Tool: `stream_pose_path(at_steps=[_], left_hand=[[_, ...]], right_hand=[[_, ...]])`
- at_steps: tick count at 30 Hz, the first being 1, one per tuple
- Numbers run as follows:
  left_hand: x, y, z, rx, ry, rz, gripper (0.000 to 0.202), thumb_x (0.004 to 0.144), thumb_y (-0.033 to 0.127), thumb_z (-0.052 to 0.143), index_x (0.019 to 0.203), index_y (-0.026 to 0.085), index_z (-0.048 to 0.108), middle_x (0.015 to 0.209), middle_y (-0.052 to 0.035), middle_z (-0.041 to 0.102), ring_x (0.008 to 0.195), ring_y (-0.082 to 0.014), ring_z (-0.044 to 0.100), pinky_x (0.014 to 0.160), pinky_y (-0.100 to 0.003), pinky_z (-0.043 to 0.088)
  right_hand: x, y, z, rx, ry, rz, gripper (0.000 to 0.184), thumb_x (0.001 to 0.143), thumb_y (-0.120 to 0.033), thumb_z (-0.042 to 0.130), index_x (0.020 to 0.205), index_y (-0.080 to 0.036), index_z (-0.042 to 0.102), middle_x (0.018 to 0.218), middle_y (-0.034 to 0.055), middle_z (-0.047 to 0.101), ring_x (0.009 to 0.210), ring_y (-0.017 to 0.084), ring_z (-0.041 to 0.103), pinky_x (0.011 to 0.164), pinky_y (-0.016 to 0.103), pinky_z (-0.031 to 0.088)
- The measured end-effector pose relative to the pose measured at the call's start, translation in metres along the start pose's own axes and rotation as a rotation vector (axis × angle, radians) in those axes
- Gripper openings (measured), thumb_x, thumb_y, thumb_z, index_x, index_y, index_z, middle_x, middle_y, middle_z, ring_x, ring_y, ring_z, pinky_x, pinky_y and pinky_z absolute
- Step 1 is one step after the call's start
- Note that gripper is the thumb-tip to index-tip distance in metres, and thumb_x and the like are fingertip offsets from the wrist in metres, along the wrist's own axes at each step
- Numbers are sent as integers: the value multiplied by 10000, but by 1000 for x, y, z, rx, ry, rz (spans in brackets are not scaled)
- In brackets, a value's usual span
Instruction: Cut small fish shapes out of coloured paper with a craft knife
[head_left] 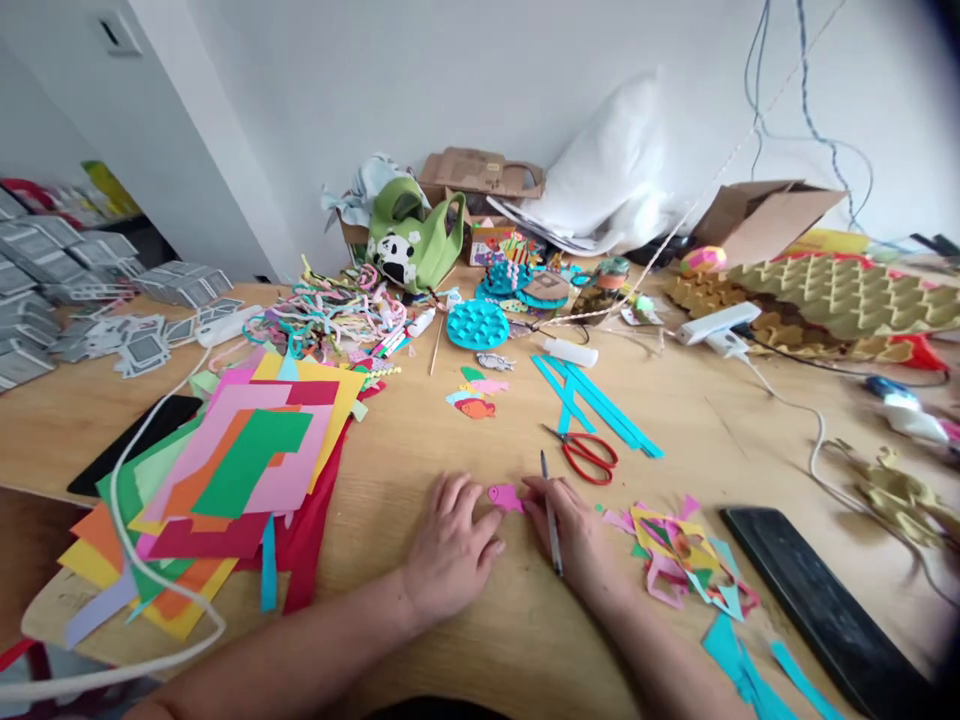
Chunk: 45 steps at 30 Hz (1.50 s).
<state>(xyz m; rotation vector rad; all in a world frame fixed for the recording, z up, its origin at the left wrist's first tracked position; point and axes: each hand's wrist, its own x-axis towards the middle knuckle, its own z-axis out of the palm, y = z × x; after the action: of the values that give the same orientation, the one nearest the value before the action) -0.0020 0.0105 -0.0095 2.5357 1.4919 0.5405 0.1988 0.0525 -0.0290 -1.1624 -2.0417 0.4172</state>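
A small magenta paper fish (504,497) lies on the table between my two hands. My left hand (451,545) rests on the wood just left of it, fingers spread and holding nothing. With my right hand (574,530) I grip a pen (553,525), its shaft tilted upright, while my fingertips touch the fish's tail end. Beyond my right hand lie red-handled scissors (590,457). Farther back, several cut paper fish (478,407) form a small group, with a dark-patterned fish shape (495,362) behind them.
Coloured paper sheets (251,465) are piled at left, crossed by a white cable (116,500). Paper scraps (679,550) and a black phone-like slab (817,600) lie right. Blue strips (600,400), a glue bottle (571,352), pipe cleaners (322,315) and egg trays (847,290) stand farther back.
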Motion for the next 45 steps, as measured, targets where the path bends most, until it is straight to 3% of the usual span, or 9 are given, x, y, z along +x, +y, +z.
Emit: stream_pose_path(at_steps=[9, 21, 26, 30, 34, 39, 42, 45], left_hand=[[3, 2, -4, -38, 45, 13, 320, 903, 241, 560, 1221, 221, 594, 1302, -68, 550, 1305, -302, 387, 1141, -561, 269], [3, 0, -1, -38, -12, 33, 432, 918, 270, 542, 1332, 165, 482, 1384, -77, 541, 1326, -314, 379, 1153, -562, 241], [2, 0, -3, -62, -12, 27, 425, 894, 191, 531, 1314, 160, 471, 1362, -91, 560, 1326, -306, 386, 1145, -565, 260], [2, 1, -4, -62, 9, 19, 375, 883, 162, 521, 1257, 151, 500, 1305, -106, 588, 1308, -308, 404, 1143, -567, 265], [1, 1, -3, -76, 20, 24, 318, 882, 176, 519, 1196, 127, 530, 1205, -126, 612, 1253, -312, 443, 1134, -563, 284], [0, 0, -3, -140, 32, 55, 376, 876, 179, 524, 1249, 133, 506, 1197, -126, 590, 1216, -304, 458, 1105, -551, 340], [1, -2, -6, -148, 38, 50, 324, 882, 180, 529, 1204, 153, 548, 1225, -123, 562, 1221, -305, 447, 1093, -548, 360], [4, -5, -8, -121, 48, 30, 301, 880, 175, 538, 1177, 178, 584, 1272, -122, 524, 1241, -313, 423, 1085, -565, 361]], right_hand=[[-1, 4, 0, 29, -5, 23, 198, 949, -191, 489, 1109, -213, 604, 847, 76, 657, 775, 224, 638, 684, 341, 530], [6, -2, -9, -20, 30, -60, 184, 922, -142, 523, 1078, -211, 593, 885, 84, 680, 835, 239, 606, 700, 358, 521], [3, -12, -14, -117, -79, -157, 236, 813, -28, 520, 954, -200, 599, 776, 64, 655, 737, 228, 582, 652, 350, 488], [4, -19, -12, -188, -128, -173, 282, 771, -1, 518, 961, -189, 609, 821, 87, 680, 871, 276, 600, 750, 405, 499], [8, -17, -7, -164, -170, -141, 292, 838, -20, 485, 1038, -186, 619, 920, 108, 709, 1093, 321, 570, 857, 460, 502], [18, -4, 1, -26, -217, -96, 351, 919, -93, 460, 1220, -216, 594, 1172, 120, 679, 1288, 299, 484, 991, 468, 468], [27, -5, 3, 106, -127, -2, 283, 961, -195, 460, 1199, -216, 610, 1185, 126, 667, 1243, 280, 533, 984, 434, 474], [35, -12, 2, 308, -17, 199, 269, 994, -311, 441, 1192, -218, 597, 1086, 100, 696, 1064, 234, 639, 919, 383, 502]])
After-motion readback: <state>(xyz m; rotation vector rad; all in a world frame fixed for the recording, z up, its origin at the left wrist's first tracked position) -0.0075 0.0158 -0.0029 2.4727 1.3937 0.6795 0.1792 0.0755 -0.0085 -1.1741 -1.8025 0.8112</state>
